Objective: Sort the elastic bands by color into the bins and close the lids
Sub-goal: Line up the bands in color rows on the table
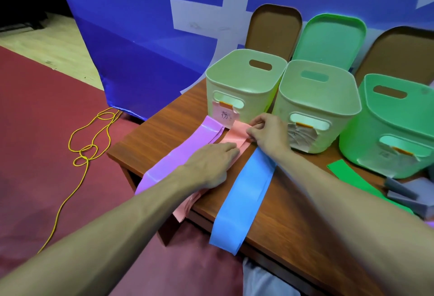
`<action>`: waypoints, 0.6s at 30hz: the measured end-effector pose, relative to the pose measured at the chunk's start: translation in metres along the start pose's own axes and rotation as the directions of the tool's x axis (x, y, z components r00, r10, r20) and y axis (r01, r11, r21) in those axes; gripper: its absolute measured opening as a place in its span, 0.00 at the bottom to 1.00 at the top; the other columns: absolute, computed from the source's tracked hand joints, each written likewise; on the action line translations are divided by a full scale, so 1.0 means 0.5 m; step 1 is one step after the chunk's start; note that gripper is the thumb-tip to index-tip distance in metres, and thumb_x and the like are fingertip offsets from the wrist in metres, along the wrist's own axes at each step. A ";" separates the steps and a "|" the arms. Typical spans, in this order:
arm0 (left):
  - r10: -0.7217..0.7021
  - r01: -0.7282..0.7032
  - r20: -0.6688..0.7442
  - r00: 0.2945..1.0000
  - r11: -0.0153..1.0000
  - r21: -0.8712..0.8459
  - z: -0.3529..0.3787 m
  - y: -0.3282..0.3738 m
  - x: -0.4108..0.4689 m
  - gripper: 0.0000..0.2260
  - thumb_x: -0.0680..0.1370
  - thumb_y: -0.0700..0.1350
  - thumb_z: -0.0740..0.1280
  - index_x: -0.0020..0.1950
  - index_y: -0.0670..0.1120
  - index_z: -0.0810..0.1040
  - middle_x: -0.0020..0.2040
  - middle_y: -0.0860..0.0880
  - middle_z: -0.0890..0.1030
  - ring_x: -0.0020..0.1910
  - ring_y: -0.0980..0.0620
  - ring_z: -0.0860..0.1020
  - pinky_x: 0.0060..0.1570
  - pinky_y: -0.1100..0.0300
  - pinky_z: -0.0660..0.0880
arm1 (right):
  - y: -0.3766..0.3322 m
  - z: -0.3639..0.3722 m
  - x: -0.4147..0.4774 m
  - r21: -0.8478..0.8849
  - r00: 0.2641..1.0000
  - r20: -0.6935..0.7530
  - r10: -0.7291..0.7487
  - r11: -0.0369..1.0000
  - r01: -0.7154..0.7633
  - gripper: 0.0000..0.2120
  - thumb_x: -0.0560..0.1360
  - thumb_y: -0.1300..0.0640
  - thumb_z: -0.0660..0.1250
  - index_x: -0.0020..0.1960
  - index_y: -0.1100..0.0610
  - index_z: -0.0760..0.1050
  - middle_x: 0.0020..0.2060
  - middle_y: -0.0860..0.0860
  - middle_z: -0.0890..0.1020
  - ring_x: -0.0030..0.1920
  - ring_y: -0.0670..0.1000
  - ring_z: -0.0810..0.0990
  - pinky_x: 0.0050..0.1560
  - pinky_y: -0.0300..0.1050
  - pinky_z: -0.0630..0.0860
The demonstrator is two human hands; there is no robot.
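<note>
Head view only.

Left hand (211, 164), centre frame: flat, fingers (226, 149) straight, gripping nothing. It's pressing the pink band (232, 138) onto the tabletop (293, 213), as I read it so the band doesn't slide.

Right hand (267, 133), just above and right of it: thumb and forefinger pinch the pink band's far end. My guess is I'm folding it so it fits the bin. Its near end hangs over the tabletop edge.

Left bin (244, 84) sits right behind the pinch and has a pink note (224, 114) on its front, so likely the destination.

Purple band (187, 152) lies just left of the pink one. Blue band (249, 192) is on the right, running under my right wrist. Both drape off the edge. Green band (352, 178) and grey bands (404, 192) are at lower right, not yet sorted.

Middle bin (317, 103) and right bin (399, 126) stand in the same row. The lids (328, 37) are propped upright behind the bins, leaving the tops open for loading. Can't see the bin floors.
</note>
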State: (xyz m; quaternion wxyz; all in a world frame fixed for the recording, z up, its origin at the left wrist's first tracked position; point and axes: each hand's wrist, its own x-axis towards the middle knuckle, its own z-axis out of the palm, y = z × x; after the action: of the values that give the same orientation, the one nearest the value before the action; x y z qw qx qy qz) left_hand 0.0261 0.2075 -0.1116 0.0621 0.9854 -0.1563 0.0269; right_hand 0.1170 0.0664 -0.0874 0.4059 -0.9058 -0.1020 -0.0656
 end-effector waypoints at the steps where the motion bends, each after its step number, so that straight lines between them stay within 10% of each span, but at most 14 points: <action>1: -0.005 0.004 0.015 1.000 1.000 0.010 0.001 0.000 0.004 0.22 0.74 0.39 0.60 0.68 0.44 0.69 0.68 0.47 0.70 0.66 0.46 0.70 0.62 0.50 0.69 | 0.002 0.000 0.002 -0.005 1.000 -0.004 -0.004 1.000 0.004 0.05 0.68 0.64 0.72 0.43 0.57 0.80 0.36 0.54 0.83 0.40 0.53 0.83 0.46 0.48 0.80; 7: -0.098 0.106 0.065 0.993 0.984 -0.144 -0.009 -0.004 0.029 0.22 0.73 0.38 0.60 0.67 0.47 0.70 0.64 0.48 0.73 0.64 0.47 0.71 0.62 0.51 0.70 | 0.003 -0.016 -0.003 -0.066 0.999 -0.020 -0.044 0.997 0.043 0.04 0.69 0.65 0.71 0.43 0.58 0.80 0.36 0.53 0.82 0.39 0.50 0.80 0.43 0.40 0.74; 18: -0.206 0.190 0.198 0.958 0.977 0.096 -0.071 0.062 0.048 0.14 0.74 0.40 0.59 0.58 0.45 0.75 0.61 0.44 0.77 0.59 0.41 0.75 0.54 0.55 0.70 | 0.053 -0.248 -0.121 -0.200 0.991 0.020 -0.135 0.970 0.136 0.10 0.70 0.62 0.66 0.49 0.55 0.81 0.43 0.51 0.84 0.44 0.50 0.81 0.46 0.38 0.72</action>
State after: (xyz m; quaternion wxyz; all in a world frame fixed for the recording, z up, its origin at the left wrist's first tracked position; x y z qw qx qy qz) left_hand 0.0378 0.1756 -0.0712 0.0104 0.9951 -0.0614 -0.0762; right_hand 0.0601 -0.0516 -0.0365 0.3064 -0.9334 -0.1576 -0.1004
